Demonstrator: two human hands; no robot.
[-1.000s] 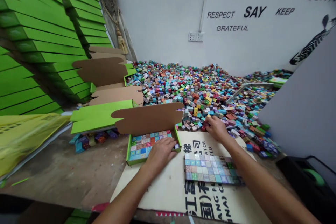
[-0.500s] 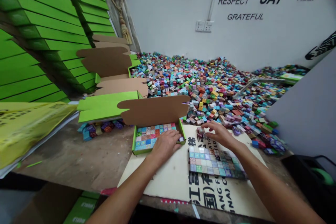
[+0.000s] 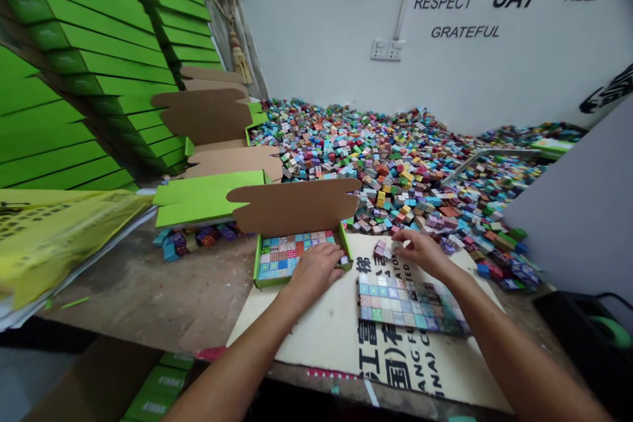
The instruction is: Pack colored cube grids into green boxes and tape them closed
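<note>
An open green box (image 3: 256,270) holds rows of small patterned blocks (image 3: 279,256). My left hand (image 3: 317,265) lies over the box's right part, its fingers stretched across the blocks and hiding some. Above the cardboard sheet (image 3: 321,323), my right hand (image 3: 422,254) pinches a small pale block (image 3: 396,246) between thumb and fingers. Just left of those fingertips sits a pinkish patterned block (image 3: 380,248). Below my right hand, a flat panel of joined square blocks (image 3: 390,301) lies on the sheet, partly covered by my forearm.
A large heap of loose blocks (image 3: 346,145) spreads against the wall. Green boxes (image 3: 93,53) are stacked at left, near a yellow bag (image 3: 64,237). A closed green lid (image 3: 210,198) stands left of the open box. A black device (image 3: 578,336) is at right.
My right hand has shifted slightly right, away from the pinkish block, and a pale block shows at its fingertips. My left hand stays over the box. The view has shifted slightly.
</note>
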